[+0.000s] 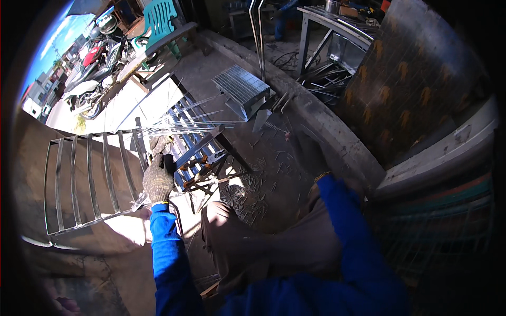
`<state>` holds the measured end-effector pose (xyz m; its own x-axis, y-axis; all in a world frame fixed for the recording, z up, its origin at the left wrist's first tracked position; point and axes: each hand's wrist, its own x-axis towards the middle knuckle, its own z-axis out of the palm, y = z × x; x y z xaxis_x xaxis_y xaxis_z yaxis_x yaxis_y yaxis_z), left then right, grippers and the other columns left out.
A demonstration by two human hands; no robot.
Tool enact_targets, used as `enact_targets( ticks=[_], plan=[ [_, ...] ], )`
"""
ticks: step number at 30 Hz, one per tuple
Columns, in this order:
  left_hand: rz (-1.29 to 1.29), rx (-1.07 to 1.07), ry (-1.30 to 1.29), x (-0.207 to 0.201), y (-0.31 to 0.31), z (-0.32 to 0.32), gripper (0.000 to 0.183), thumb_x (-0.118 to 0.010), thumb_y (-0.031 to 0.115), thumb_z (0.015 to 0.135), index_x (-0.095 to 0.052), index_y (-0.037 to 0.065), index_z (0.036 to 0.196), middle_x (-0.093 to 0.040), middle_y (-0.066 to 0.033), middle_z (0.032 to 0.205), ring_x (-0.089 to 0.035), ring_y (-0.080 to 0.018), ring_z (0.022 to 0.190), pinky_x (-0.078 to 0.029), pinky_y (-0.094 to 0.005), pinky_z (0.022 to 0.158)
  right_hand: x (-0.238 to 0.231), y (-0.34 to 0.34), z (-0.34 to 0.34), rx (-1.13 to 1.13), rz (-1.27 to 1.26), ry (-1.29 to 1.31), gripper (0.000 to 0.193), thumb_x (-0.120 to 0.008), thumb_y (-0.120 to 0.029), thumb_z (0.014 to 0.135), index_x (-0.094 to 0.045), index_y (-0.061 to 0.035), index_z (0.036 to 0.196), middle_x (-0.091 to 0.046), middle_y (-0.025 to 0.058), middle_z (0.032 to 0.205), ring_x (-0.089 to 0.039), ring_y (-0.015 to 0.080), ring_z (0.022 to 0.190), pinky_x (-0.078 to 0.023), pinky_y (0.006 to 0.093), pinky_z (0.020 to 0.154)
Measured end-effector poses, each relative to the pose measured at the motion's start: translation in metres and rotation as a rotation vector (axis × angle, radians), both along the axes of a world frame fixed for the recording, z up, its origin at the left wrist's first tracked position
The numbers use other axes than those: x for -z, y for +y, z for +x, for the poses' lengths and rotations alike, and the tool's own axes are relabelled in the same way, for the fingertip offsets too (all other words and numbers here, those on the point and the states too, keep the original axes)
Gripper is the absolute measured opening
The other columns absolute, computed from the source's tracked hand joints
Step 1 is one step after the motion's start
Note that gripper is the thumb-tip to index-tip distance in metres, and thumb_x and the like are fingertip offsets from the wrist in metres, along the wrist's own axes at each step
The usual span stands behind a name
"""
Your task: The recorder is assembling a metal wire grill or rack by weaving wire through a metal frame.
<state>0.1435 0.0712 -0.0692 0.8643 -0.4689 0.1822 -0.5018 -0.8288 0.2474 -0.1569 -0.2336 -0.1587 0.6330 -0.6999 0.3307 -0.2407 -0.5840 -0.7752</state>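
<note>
My left hand (158, 178), in a knitted work glove, is closed around the right-hand edge of a metal grille (79, 179) with several curved bars, which stands on the sunlit floor. A bundle of thin steel rods (182, 126) lies across a blue metal stand (197, 150) just beyond that hand. My right hand (307, 152), in a dark glove, reaches out in shadow over the concrete floor, above scattered short rod offcuts (250, 192). Whether it holds anything is hidden by the shade. My knee (221, 216) is bent between the two arms.
A wire-mesh box (241, 89) sits on the floor ahead, beside a low concrete kerb (316, 113). A rusty metal sheet (406, 79) leans at the right. Motorbikes (95, 73) and a green plastic chair (158, 21) stand far left; a metal table (337, 23) stands at the back.
</note>
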Motion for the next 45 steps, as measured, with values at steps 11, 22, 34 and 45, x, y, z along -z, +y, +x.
enact_targets(
  ticks=[11,22,34,45],
  plan=[
    [-0.025,0.01,-0.01,0.003,0.004,0.004,0.049,-0.048,0.054,0.1,-0.069,0.013,0.116,-0.07,-0.0223,0.106,-0.064,-0.0463,0.101,-0.049,-0.0569,0.083,0.022,-0.038,0.044,0.192,-0.057,0.433,0.034,-0.045,-0.038,0.105,-0.061,-0.0117,0.12,-0.069,0.0248,0.103,-0.065,0.0466,0.095,-0.052,0.0545,0.081],
    [-0.018,0.022,0.001,0.004,0.002,0.004,0.048,-0.048,0.054,0.1,-0.069,0.012,0.115,-0.07,-0.0238,0.106,-0.064,-0.0474,0.1,-0.049,-0.0571,0.083,0.028,-0.043,0.032,0.295,-0.02,0.224,0.035,-0.051,-0.035,0.099,-0.065,-0.0044,0.11,-0.07,0.0243,0.105,-0.066,0.0453,0.098,-0.052,0.0533,0.084],
    [-0.061,0.04,-0.005,0.004,0.001,0.003,0.051,-0.047,0.056,0.1,-0.067,0.013,0.119,-0.07,-0.0242,0.105,-0.065,-0.0476,0.1,-0.05,-0.0565,0.082,0.084,-0.043,0.006,0.378,0.273,0.533,0.032,-0.054,-0.028,0.093,-0.074,-0.003,0.099,-0.071,0.0244,0.106,-0.068,0.0411,0.105,-0.053,0.0478,0.093],
    [0.006,-0.019,0.022,0.002,0.015,0.005,0.05,-0.045,0.056,0.1,-0.066,0.017,0.123,-0.069,-0.0268,0.103,-0.064,-0.0498,0.098,-0.049,-0.0581,0.08,0.08,-0.02,-0.008,0.186,1.023,0.589,0.028,-0.062,-0.026,0.094,-0.075,-0.0035,0.104,-0.076,0.0146,0.094,-0.075,0.0259,0.085,-0.059,0.0419,0.077]
  ],
)
